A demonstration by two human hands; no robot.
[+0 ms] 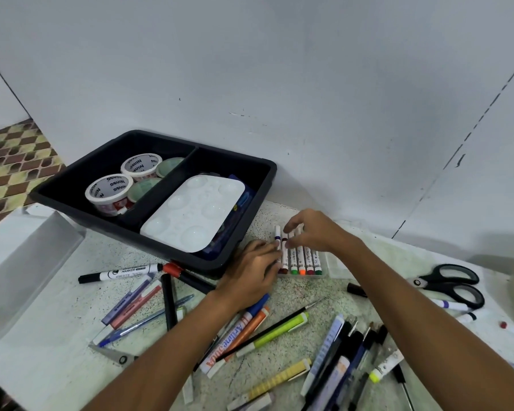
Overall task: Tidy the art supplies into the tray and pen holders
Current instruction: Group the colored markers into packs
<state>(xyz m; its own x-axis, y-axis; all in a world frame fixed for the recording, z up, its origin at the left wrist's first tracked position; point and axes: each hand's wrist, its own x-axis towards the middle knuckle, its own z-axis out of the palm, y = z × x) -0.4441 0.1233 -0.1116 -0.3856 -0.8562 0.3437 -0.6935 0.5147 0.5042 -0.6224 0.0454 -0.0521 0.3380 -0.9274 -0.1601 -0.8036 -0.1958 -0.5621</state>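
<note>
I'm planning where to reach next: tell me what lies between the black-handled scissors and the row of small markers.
In the head view, mainly the right forearm crosses between the scissors and the marker row; a dark capped pen pokes out beside it.

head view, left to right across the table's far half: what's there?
Clear bin → tape rolls → white palette in the black tray → left hand → marker set under the right hand → black scissors.

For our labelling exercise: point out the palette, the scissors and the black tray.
palette (194, 214), head view, middle of its white top
scissors (454, 282), head view, black handles
black tray (74, 170), head view, left wall
</note>
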